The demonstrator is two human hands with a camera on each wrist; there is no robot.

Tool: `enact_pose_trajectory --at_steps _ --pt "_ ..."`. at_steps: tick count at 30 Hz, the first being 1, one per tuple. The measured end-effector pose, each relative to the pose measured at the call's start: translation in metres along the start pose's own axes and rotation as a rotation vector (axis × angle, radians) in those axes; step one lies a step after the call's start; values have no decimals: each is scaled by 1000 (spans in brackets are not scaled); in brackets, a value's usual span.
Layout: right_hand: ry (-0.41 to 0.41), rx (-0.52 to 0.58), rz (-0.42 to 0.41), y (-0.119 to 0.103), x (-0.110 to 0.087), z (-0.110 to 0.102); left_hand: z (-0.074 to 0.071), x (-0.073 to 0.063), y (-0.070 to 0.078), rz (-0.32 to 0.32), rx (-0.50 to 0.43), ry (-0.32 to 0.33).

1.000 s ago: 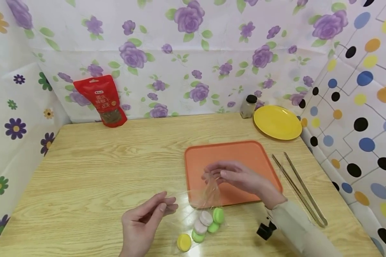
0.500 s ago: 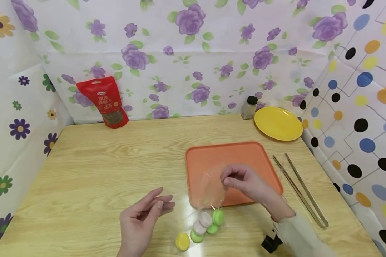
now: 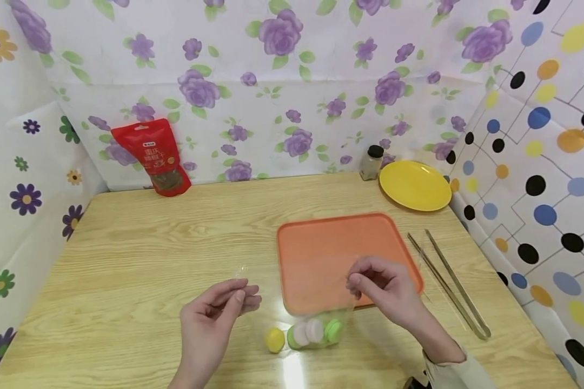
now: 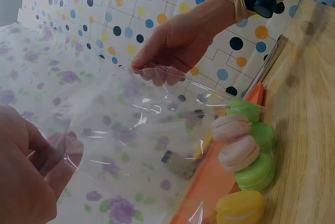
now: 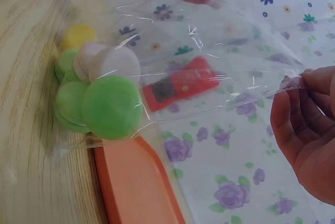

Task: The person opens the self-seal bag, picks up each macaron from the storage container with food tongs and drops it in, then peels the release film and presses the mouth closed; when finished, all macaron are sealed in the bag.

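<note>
A clear plastic bag point(image 4: 146, 130) hangs stretched between my two hands. Its top edge on one side is pinched by my left hand point(image 3: 211, 319), thumb against fingers. The opposite top corner is pinched by my right hand point(image 3: 389, 294), whose fingers curl in. At the bottom of the bag lie macarons: a yellow macaron point(image 4: 241, 206), two pale pink macarons point(image 5: 116, 67) and several green macarons point(image 5: 112, 107). They sit just in front of the orange tray point(image 3: 321, 237), close to the tabletop. Whether the bag's bottom touches the wood is unclear.
At the back right stand a black-capped glass jar point(image 3: 371, 162) and a yellow plate point(image 3: 415, 185). Metal tongs point(image 3: 455, 286) lie right of the tray. A red food pouch point(image 3: 152, 156) leans against the flowered back wall. A dotted sheet point(image 3: 540, 205) closes the right side.
My right hand has moved right and slightly down, drawing the bag wide between both hands. The macarons have shifted into a flatter row. My left hand has barely moved.
</note>
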State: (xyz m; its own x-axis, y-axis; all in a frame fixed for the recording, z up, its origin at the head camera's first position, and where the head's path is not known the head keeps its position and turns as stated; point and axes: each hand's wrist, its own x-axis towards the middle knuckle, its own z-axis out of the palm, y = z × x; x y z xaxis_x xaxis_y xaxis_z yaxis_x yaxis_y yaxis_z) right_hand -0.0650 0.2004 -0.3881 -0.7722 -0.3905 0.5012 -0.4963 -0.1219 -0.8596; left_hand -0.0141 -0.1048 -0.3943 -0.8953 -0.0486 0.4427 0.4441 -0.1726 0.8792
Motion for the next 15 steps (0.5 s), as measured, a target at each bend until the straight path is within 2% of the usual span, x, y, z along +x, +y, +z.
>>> enact_pose_trajectory --at_steps 4,10,13,15 --pt "63 -56 96 1 1 0 -2 5 -2 -21 15 2" --pt "108 -86 105 2 4 1 -3 11 -3 -31 50 15" --pt "114 -94 107 2 5 3 -4 12 -3 -6 43 16" --pt "117 -90 113 2 6 4 -5 13 -4 35 31 13"
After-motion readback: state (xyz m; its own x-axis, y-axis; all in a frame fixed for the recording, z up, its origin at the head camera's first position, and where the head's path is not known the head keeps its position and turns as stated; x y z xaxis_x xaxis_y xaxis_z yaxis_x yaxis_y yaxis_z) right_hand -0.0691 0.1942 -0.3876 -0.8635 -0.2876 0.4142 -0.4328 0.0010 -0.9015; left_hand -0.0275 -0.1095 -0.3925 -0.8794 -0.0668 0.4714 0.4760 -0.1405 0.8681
